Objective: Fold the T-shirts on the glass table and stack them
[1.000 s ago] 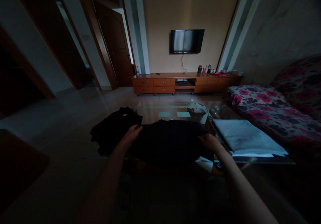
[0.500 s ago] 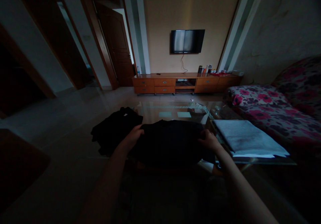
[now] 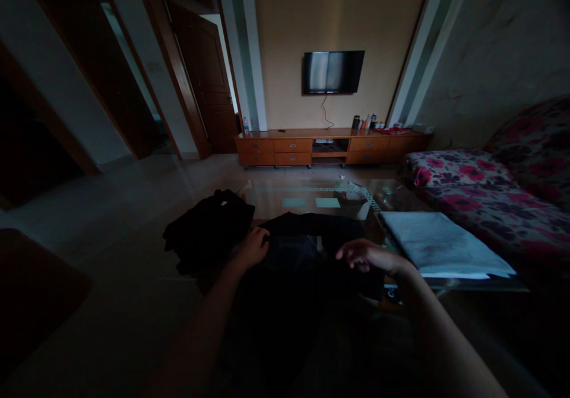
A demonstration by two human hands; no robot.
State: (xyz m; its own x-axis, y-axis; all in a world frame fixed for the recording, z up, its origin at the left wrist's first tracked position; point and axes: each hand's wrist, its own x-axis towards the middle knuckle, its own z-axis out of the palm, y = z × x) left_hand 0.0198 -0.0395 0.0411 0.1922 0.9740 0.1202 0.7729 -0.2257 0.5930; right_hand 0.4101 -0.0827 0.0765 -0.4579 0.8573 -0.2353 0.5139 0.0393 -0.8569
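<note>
A black cloth garment [image 3: 289,294] lies across the glass table in front of me and hangs toward my lap; its exact kind is lost in the dark. My left hand [image 3: 255,247] is at its left side, fingers loosely bent and apart over the cloth. Over the right part of the garment is my right hand [image 3: 361,254], palm down with fingers spread and nothing seen in them. To the left, touching or close to my left hand, lies a second heap of black clothing [image 3: 209,223] with a small white tag.
Folded pale cloth [image 3: 445,246] rests on the right of the glass table [image 3: 267,193]. A flowered sofa [image 3: 467,172] stands to the right. Beyond are a low wooden cabinet [image 3: 291,147] and a wall television [image 3: 333,72]. A dark brown piece of furniture [image 3: 40,285] is at left.
Both hands have let go of the garment's upper edge and come closer together. The near cloth has dropped toward me, leaving a dark bluish patch and a pale edge visible between the hands.
</note>
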